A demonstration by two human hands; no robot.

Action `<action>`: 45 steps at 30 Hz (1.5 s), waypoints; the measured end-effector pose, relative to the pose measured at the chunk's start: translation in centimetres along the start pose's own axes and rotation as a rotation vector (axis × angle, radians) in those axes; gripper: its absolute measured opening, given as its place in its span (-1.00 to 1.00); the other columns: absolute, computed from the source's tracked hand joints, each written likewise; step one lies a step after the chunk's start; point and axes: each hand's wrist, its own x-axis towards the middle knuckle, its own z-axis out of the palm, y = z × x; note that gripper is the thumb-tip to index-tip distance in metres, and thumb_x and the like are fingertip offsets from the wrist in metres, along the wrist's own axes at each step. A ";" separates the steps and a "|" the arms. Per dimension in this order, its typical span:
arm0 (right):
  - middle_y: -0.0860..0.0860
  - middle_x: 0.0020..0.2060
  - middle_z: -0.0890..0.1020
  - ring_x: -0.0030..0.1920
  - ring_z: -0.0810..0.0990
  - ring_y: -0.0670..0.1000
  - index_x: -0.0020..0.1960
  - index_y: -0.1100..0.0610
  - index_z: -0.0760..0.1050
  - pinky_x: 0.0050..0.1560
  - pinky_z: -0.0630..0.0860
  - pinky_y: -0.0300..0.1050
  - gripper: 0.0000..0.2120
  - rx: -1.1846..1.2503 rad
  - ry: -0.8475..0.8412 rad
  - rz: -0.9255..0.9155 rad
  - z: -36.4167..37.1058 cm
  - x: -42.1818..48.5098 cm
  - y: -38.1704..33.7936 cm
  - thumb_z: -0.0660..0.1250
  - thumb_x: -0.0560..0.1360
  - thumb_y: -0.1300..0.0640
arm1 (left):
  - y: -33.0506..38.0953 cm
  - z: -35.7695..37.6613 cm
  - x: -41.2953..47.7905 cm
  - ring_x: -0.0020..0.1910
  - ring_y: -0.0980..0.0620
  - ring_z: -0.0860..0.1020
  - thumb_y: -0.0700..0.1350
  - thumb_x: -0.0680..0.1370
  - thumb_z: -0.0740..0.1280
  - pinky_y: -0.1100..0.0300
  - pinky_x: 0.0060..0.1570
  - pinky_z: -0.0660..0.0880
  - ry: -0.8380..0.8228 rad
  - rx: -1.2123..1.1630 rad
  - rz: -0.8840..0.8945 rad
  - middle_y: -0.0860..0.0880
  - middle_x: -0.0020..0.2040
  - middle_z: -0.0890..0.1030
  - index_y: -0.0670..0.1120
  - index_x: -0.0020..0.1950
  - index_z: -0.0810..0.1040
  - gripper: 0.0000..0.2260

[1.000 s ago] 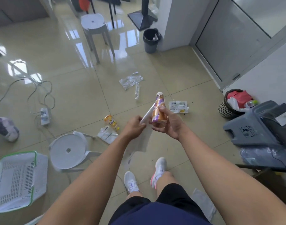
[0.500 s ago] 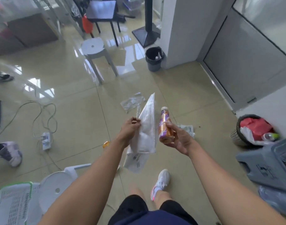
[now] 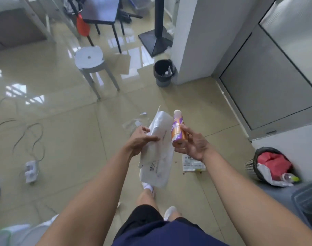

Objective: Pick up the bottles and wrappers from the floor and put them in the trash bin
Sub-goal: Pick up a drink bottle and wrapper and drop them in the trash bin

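the dark trash bin (image 3: 163, 73) has drawn nearer than a moment ago. the left hand (image 3: 140, 140) pinches a white wrapper (image 3: 158, 157) that hangs below it. just beside it, the right hand (image 3: 193, 145) curls round an orange bottle (image 3: 177, 131), whose cap stands above the fingers, over the floor (image 3: 71, 139).

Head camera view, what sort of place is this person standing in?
Probably an office or workroom rather than a home: a glossy tiled floor, a dark lined trash bin beside a white pillar, and a power strip with loose cables lying on the floor.
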 end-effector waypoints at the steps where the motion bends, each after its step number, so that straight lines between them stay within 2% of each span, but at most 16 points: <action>1: 0.11 0.10 0.70 0.12 0.65 0.16 0.41 0.17 0.48 0.36 0.45 0.32 -0.39 0.006 0.017 -0.001 0.2 1.1 -1.3 0.47 0.48 -0.14 | 1.0 -0.3 1.5 -0.06 -0.14 0.70 -0.14 0.19 0.65 -0.13 0.00 0.67 -0.018 -0.015 0.002 -0.20 0.04 0.67 -0.11 0.04 0.49 -0.48; 4: 0.11 0.07 0.72 0.08 0.67 0.16 0.38 0.18 0.48 0.35 0.48 0.30 -0.42 -0.025 0.041 -0.021 1.4 3.8 -5.6 0.46 0.49 -0.13 | 4.9 -0.9 5.5 -0.37 0.09 0.67 -0.14 0.37 0.55 0.20 -0.38 0.60 -0.033 0.054 0.019 -0.06 -0.24 0.70 -0.09 -0.14 0.56 -0.81; 6: 0.13 0.10 0.72 0.08 0.69 0.17 0.37 0.18 0.50 0.28 0.56 0.24 -0.39 -0.081 0.058 -0.027 2.1 5.3 -8.1 0.49 0.45 -0.14 | 7.2 -1.0 7.7 -0.44 0.16 0.63 -0.09 0.44 0.50 0.30 -0.45 0.52 0.020 0.167 0.016 0.05 -0.33 0.68 -0.09 -0.14 0.62 -0.88; 8: 0.16 0.15 0.70 0.06 0.71 0.15 0.34 0.19 0.53 0.19 0.62 0.16 -0.36 -0.127 0.084 -0.037 2.6 6.9 -10.4 0.52 0.40 -0.16 | 9.2 -0.9 9.9 -0.38 0.13 0.61 -0.07 0.46 0.47 0.29 -0.40 0.47 0.073 0.270 0.021 0.08 -0.33 0.65 -0.09 -0.13 0.64 -0.89; 12: 0.12 0.02 0.73 -0.14 0.74 0.11 0.33 0.21 0.56 0.13 0.65 0.15 -0.38 -0.142 0.123 -0.078 2.3 10.9 -16.3 0.55 0.41 -0.11 | 13.5 -0.3 15.3 -0.24 -0.02 0.49 -0.15 0.51 0.41 0.14 -0.20 0.38 0.101 0.298 0.052 -0.04 -0.25 0.56 -0.15 -0.12 0.61 -0.92; 15: 0.14 0.03 0.74 -0.06 0.74 0.18 0.31 0.19 0.57 0.05 0.67 0.11 -0.30 -0.139 0.115 -0.070 0.9 14.0 -20.8 0.60 0.30 -0.14 | 16.6 0.8 19.7 -0.15 -0.04 0.54 -0.16 0.54 0.41 0.09 -0.12 0.43 0.150 0.281 0.056 -0.15 -0.11 0.64 -0.27 0.03 0.63 -0.82; 17: 0.17 0.04 0.73 -0.05 0.73 0.21 0.32 0.20 0.56 0.16 0.64 0.19 -0.26 -0.143 0.101 -0.058 -0.5 16.2 -23.4 0.62 0.27 -0.15 | 18.6 1.7 22.4 -0.11 -0.05 0.59 -0.16 0.55 0.43 0.08 -0.09 0.49 0.167 0.252 0.054 -0.16 -0.01 0.69 -0.24 0.08 0.64 -0.82; 21: 0.20 0.03 0.73 -0.04 0.73 0.22 0.31 0.21 0.57 0.29 0.53 0.31 -0.30 -0.148 0.068 0.023 -4.2 22.4 -30.6 0.62 0.31 -0.14 | 23.8 4.3 29.9 -0.13 -0.07 0.62 -0.19 0.57 0.43 0.05 -0.10 0.56 0.245 0.152 -0.028 -0.20 0.02 0.71 -0.19 0.03 0.64 -0.92; 25: 0.23 0.06 0.73 -0.02 0.73 0.26 0.30 0.20 0.57 0.18 0.63 0.23 -0.39 -0.175 0.100 0.026 -6.5 28.0 -37.6 0.59 0.39 -0.11 | 28.7 7.0 37.1 -0.13 -0.07 0.65 -0.20 0.58 0.43 -0.09 0.05 0.65 0.309 0.103 -0.105 -0.16 0.03 0.71 -0.15 0.01 0.62 -0.96; 28: 0.17 0.00 0.76 -0.09 0.75 0.20 0.24 0.15 0.59 -0.10 0.70 0.01 -0.48 -0.194 0.177 0.022 -7.1 31.3 -42.6 0.59 0.40 -0.10 | 32.3 8.2 40.9 -0.15 -0.06 0.65 -0.19 0.55 0.44 -0.07 0.01 0.65 0.372 0.093 -0.103 -0.12 -0.01 0.70 -0.16 0.03 0.63 -0.91; 29: 0.14 -0.01 0.76 -0.13 0.76 0.16 0.22 0.11 0.60 -0.13 0.69 -0.02 -0.51 -0.211 0.192 0.024 -7.1 32.2 -44.1 0.59 0.40 -0.10 | 33.4 8.2 41.8 -0.15 -0.06 0.65 -0.18 0.54 0.44 -0.05 0.00 0.66 0.393 0.101 -0.103 -0.11 -0.02 0.71 -0.17 0.04 0.64 -0.89; 32: 0.11 0.01 0.76 -0.13 0.73 0.12 0.16 0.00 0.62 0.01 0.65 0.08 -0.59 -0.258 0.206 0.046 -6.8 35.0 -47.9 0.59 0.39 -0.11 | 36.0 7.5 44.8 -0.19 -0.02 0.64 -0.16 0.51 0.43 0.04 -0.07 0.64 0.426 0.113 -0.114 -0.09 -0.06 0.70 -0.17 0.06 0.65 -0.84; 35: 0.12 -0.01 0.76 -0.08 0.73 0.16 0.17 -0.01 0.61 0.08 0.64 0.18 -0.60 -0.308 0.211 0.098 -6.1 38.9 -51.6 0.59 0.40 -0.10 | 38.0 5.6 49.2 -0.17 -0.04 0.65 -0.14 0.50 0.43 0.00 -0.04 0.65 0.442 0.108 -0.134 -0.08 -0.07 0.70 -0.16 0.04 0.65 -0.85; 39: 0.13 -0.02 0.76 0.00 0.75 0.22 0.18 0.01 0.61 0.04 0.65 0.15 -0.58 -0.401 0.234 0.168 -5.8 46.6 -54.6 0.59 0.41 -0.11 | 38.6 2.7 57.9 -0.10 -0.10 0.68 -0.16 0.49 0.41 -0.02 -0.02 0.64 0.440 0.096 -0.191 -0.08 -0.11 0.70 -0.13 -0.04 0.65 -0.91; 43: 0.11 -0.07 0.77 -0.10 0.77 0.19 0.17 0.00 0.61 0.00 0.66 0.13 -0.61 -0.487 0.282 0.207 -5.5 56.3 -56.7 0.57 0.42 -0.12 | 38.1 1.0 68.8 -0.02 -0.17 0.69 -0.18 0.48 0.38 -0.06 0.06 0.66 0.415 0.070 -0.270 -0.14 -0.07 0.71 -0.13 -0.09 0.64 -0.94; 45: 0.12 -0.07 0.77 -0.14 0.77 0.19 0.18 0.00 0.61 0.00 0.65 0.14 -0.67 -0.497 0.323 0.220 -5.4 61.9 -56.8 0.52 0.46 -0.07 | 37.4 0.6 74.0 -0.08 -0.15 0.66 -0.18 0.48 0.37 0.03 -0.03 0.62 0.386 0.112 -0.308 -0.10 -0.13 0.69 -0.09 -0.17 0.58 -0.96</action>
